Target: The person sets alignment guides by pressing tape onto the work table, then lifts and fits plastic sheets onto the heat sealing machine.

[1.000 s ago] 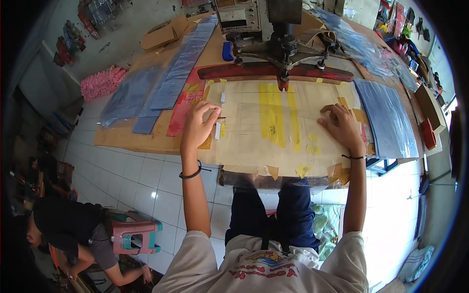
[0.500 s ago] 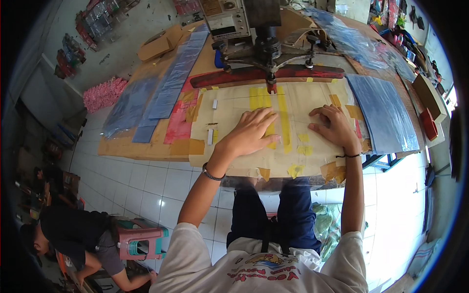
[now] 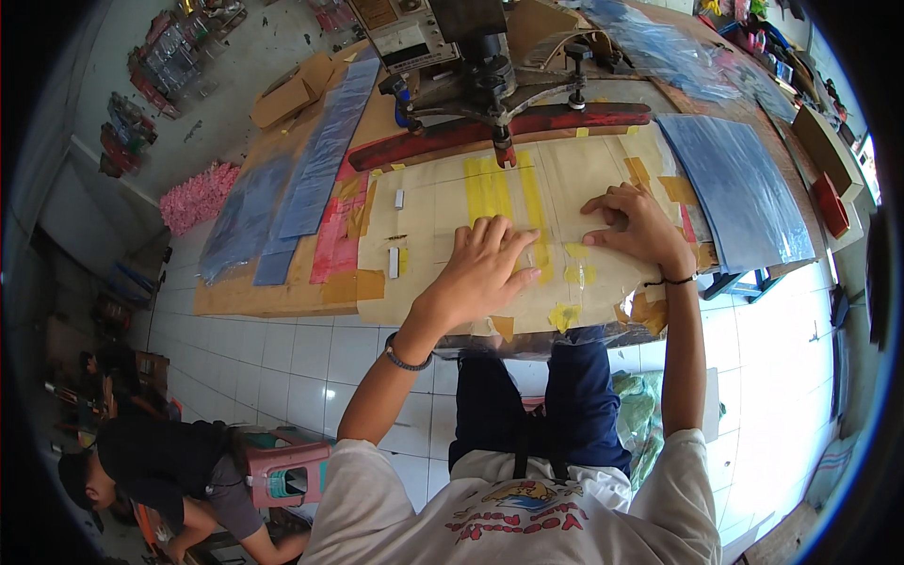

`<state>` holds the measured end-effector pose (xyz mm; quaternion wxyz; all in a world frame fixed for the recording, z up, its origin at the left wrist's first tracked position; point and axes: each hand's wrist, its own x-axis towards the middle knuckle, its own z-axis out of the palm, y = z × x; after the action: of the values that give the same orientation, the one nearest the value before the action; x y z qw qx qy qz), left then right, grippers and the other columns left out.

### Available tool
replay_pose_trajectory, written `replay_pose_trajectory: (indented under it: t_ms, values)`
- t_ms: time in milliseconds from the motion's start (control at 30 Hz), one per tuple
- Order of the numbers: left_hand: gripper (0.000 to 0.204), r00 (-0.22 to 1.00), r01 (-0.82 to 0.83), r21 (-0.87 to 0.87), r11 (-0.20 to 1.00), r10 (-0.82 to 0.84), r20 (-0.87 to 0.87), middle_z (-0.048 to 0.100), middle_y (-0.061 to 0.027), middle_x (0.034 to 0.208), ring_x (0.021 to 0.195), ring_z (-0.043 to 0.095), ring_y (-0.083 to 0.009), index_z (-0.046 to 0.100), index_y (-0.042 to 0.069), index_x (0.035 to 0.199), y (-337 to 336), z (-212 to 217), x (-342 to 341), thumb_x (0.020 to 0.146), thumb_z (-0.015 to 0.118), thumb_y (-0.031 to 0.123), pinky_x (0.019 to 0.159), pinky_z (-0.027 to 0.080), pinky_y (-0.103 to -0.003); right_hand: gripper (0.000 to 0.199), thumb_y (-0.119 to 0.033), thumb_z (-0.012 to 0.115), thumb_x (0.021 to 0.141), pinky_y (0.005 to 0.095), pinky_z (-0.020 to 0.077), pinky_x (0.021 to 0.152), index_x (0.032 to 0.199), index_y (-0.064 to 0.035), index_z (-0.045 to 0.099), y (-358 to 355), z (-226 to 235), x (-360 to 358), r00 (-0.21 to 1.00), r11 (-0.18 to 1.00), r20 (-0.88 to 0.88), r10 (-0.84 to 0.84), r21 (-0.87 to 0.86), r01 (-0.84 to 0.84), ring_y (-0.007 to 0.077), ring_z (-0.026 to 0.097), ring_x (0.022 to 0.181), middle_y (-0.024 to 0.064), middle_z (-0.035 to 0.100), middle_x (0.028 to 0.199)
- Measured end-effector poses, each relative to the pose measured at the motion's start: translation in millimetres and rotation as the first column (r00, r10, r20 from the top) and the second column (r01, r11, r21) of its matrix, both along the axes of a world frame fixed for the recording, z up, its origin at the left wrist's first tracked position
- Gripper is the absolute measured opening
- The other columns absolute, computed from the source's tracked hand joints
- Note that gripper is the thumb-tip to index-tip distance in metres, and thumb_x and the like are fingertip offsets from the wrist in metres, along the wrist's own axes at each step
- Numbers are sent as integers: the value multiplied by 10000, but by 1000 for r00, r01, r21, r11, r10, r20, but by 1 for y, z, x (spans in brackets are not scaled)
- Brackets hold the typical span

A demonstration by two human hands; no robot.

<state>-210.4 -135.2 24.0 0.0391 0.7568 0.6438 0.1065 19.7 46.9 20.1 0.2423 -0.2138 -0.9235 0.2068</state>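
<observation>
My left hand (image 3: 482, 267) rests palm down on a cream-coloured work surface (image 3: 428, 221), its fingers spread, beside the yellow tape strips (image 3: 488, 188). Further right, my right hand (image 3: 642, 228) touches the same surface with bent fingers and the thumb apart; nothing shows in its grasp. Two small white blocks (image 3: 395, 262) sit on the left part of the surface. Past my hands stands a press-like machine (image 3: 490, 89) with a long dark red bar (image 3: 424, 141) across the back edge of the surface. A red-tipped part (image 3: 506, 155) hangs at its middle.
Blue plastic-wrapped sheets lie on the table: a stack (image 3: 734, 193) at right and long strips (image 3: 325, 155) at left. A cardboard box (image 3: 290, 89) and a control box (image 3: 407, 38) stand behind. At lower left, another person (image 3: 165, 461) bends beside a pink stool (image 3: 282, 466).
My left hand has slid a little nearer to me, and its fingers are more bent. My right hand stays near the same spot. The whole view has tilted slightly.
</observation>
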Motion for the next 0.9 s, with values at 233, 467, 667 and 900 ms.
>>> replay_pose_trajectory:
  t_ms: [233,467,667,900]
  values:
    - [539,993,31,177,984,-10,-118,337,-266,1400,1356,314,-444,421,89,1507,-33,-20,17,1035,521,327,1127,289,-527,319,-296,864,701,344,435,831,936,-107,762,1,1,0,999,997,45,25,-71,-21,217,599,807,22,625,774]
    - [517,995,-63,100,993,55,78,457,-195,1354,1319,418,-374,503,53,1424,-16,0,-21,999,600,331,1117,348,-481,274,-245,849,718,347,449,861,931,-97,763,-9,0,-2,991,996,-129,43,-74,-53,229,628,859,54,668,844]
    - [522,990,-70,20,997,68,121,565,-122,1173,1087,518,-303,580,71,1305,2,7,-32,924,697,409,1000,415,-412,300,-249,842,728,347,459,835,968,-90,760,-6,3,2,997,996,71,-6,-87,12,238,625,855,65,655,798]
    - [320,936,-82,37,996,64,346,658,-95,946,784,643,-230,610,40,1013,8,12,-28,847,800,236,739,524,-335,265,-233,839,744,370,503,803,885,-33,740,-12,4,-2,994,993,-107,-5,-120,-8,270,638,800,104,675,791]
